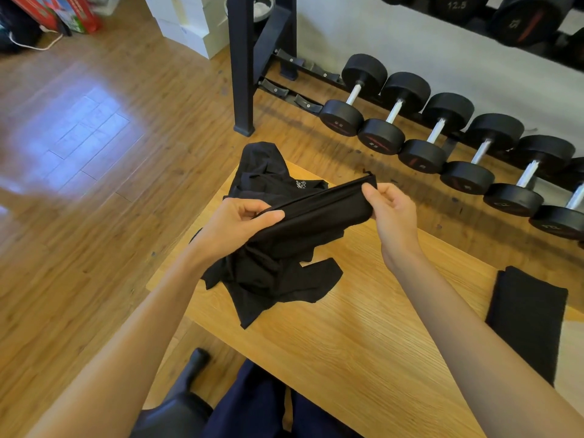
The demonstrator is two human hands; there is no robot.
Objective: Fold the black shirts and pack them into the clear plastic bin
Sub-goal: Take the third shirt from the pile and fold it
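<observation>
A black shirt (319, 210) is stretched between both hands above a wooden table (363, 336). My left hand (237, 226) grips one end of its hem, and my right hand (392, 210) pinches the other end near the corner. The rest of the shirt hangs down onto a crumpled heap of black shirts (271, 273) at the table's left corner. More black cloth (268, 172) lies behind the heap, spilling over the far edge. A folded black shirt (524, 317) lies flat at the table's right edge. No clear plastic bin is in view.
A row of black dumbbells (442, 137) lies on the floor beyond the table, by a black rack post (243, 74). White boxes (192, 23) stand at the back. Wooden floor spreads to the left. My dark trousers (252, 406) and a chair arm (189, 371) sit below.
</observation>
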